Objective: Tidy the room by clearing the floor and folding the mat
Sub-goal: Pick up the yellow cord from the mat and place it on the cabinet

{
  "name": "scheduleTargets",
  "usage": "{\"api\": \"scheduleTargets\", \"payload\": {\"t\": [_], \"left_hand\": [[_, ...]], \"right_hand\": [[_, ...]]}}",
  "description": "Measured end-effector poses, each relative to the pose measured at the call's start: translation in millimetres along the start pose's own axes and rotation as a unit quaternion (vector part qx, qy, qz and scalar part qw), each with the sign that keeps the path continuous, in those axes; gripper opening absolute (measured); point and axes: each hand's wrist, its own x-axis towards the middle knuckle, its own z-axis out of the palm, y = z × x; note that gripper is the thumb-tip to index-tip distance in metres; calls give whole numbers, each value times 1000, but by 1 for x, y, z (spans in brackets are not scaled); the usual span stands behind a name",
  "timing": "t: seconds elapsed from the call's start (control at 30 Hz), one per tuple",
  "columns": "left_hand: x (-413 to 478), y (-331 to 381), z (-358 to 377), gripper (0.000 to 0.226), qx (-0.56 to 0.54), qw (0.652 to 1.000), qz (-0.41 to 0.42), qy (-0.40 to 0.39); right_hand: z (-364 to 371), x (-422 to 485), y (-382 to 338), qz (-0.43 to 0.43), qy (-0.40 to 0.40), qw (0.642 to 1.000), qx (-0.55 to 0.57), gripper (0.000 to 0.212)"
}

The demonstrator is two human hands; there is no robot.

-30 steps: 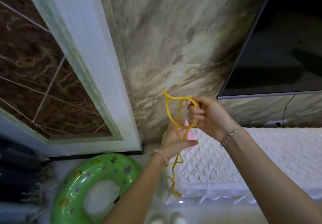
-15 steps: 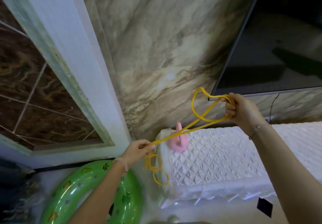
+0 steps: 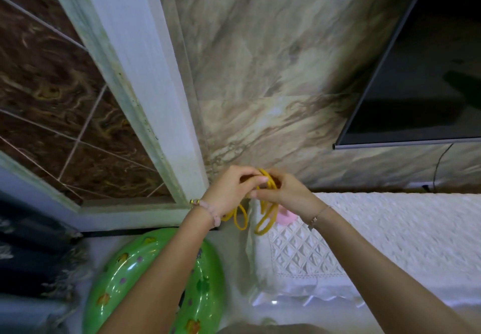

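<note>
A yellow cord [image 3: 264,218] is gathered into several loops that hang below my two hands. My left hand [image 3: 230,190] and my right hand [image 3: 282,190] meet in front of the marble wall, and both pinch the top of the looped cord between their fingers. Behind the loops a small pink object [image 3: 285,218] lies at the near left corner of a white quilted cover [image 3: 377,234]. No mat is in view.
A green inflatable swim ring [image 3: 125,281] lies on the floor under my left forearm. A dark TV screen [image 3: 421,73] hangs on the wall at the right. A white door frame [image 3: 145,86] rises at the left, with dark fringed fabric [image 3: 33,261] below it.
My hands, stretched apart along the cord half a second ago, have come together. The cord now hangs in more loops beneath them.
</note>
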Motion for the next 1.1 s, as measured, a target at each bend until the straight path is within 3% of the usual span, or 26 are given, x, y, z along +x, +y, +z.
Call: {"api": "scheduleTargets", "payload": {"t": [0.1, 0.17, 0.3, 0.43, 0.63, 0.73, 0.8, 0.87, 0.93, 1.1], "left_hand": [[-6, -9, -1, 19, 47, 996, -31, 74], [-10, -14, -3, 19, 17, 995, -36, 93], [-20, -14, -2, 8, -144, 984, -33, 96], [-26, -26, 1, 18, -335, 923, -106, 156], [-20, -50, 17, 58, -449, 887, -97, 45], [-10, -56, 34, 70, -367, 924, -98, -35], [-3, -56, 46, 57, -245, 957, -116, -107], [1, -59, 59, 31, -207, 960, -126, -142], [1, -62, 70, 16, -230, 954, -125, -146], [-3, -73, 70, 14, -256, 952, -135, -99]], "right_hand": [[4, 1, 5, 15, 11, 1000, 3, 10], [2, 1, 5, 8, 13, 1000, -4, 9], [-6, 0, -12, -20, -1, 1000, -16, 19], [-17, 1, -34, -46, -21, 999, -15, 23], [-35, 1, -50, -80, -12, 997, 5, 21], [-44, -2, -57, -76, -19, 995, 59, 20], [-52, -3, -58, -62, -12, 991, 121, 25], [-63, -5, -60, -56, 18, 983, 173, 25], [-78, -6, -60, -54, 69, 976, 201, 25], [-120, -6, -35, -4, 232, 930, 284, 26]]}}
